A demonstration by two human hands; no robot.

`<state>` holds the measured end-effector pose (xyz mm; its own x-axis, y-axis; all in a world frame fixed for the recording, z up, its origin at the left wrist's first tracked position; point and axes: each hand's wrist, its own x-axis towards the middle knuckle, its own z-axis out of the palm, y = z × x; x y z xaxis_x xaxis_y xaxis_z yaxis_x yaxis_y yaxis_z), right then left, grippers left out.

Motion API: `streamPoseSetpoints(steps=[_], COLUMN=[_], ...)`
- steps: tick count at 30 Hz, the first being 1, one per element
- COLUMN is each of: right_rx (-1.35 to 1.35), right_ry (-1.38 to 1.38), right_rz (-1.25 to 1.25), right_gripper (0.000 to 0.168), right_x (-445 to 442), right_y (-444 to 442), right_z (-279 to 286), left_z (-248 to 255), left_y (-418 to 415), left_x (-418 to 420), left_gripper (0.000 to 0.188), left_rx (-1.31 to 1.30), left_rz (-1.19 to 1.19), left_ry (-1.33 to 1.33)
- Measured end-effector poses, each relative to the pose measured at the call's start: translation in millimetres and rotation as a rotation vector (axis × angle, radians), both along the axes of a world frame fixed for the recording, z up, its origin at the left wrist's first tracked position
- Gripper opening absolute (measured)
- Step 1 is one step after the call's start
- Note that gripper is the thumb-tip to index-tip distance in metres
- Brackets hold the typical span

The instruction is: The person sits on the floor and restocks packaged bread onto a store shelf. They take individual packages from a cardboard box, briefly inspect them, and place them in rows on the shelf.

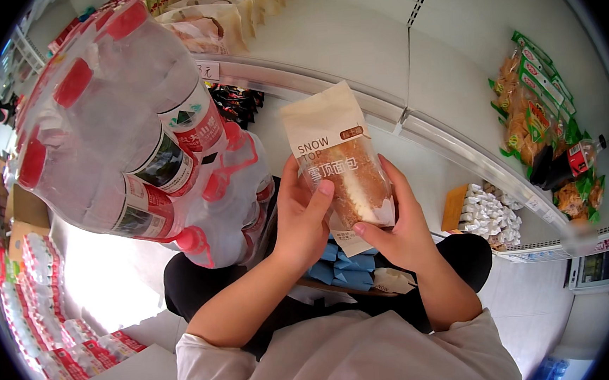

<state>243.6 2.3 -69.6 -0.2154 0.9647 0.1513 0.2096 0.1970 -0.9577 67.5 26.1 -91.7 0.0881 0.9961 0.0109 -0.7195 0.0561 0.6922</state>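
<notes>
A packaged bread roll (348, 176) in a cream paper bag with a clear window is held upright between both hands in front of the shelves. My left hand (303, 211) grips its left side, thumb across the front. My right hand (399, 215) holds the lower right side, thumb near the bottom edge. Below and partly behind the hands, blue packets (350, 271) and a cream packet (393, 280) lie in a box between the knees. Part of the box is hidden by my hands and the bread.
Shrink-wrapped water bottles (119, 113) tower close on the left. The shelf edge (449, 137) curves across behind the bread. More bread bags (208, 27) stand on the upper shelf. White-wrapped sticks (489, 214), snack bags (531, 105) and a dark drink bottle (573, 163) are at right.
</notes>
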Motion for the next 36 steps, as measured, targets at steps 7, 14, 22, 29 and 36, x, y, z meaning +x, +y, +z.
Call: streamPoseSetpoints(steps=[7, 14, 22, 29, 36], right_rx=[-0.008, 0.366, 0.846, 0.829, 1.004], right_ry=[0.374, -0.306, -0.504, -0.924, -1.075], right_rz=[-0.069, -0.095, -0.008, -0.144, -0.439], right_gripper=[0.089, 0.084, 0.05, 0.06, 0.037], right_x=[11.7, -16.5, -104.0, -146.0, -142.3], right_y=[61.1, 241.8, 381.8, 461.2, 460.6], right_z=[64.6, 164.8, 190.2, 171.8, 147.2], left_z=[12.0, -13.3, -21.7, -35.1, -24.2], left_y=[2.3, 23.3, 32.8, 32.7, 33.3], left_x=[-14.4, -25.4, -33.2, -37.9, -39.1], left_gripper=[0.077, 0.042, 0.026, 0.026, 0.027], left_rx=[0.369, 0.353, 0.273, 0.278, 0.325], left_rz=[-0.084, -0.076, -0.083, -0.119, -0.159], left_ry=[0.215, 0.337, 0.396, 0.458, 0.513])
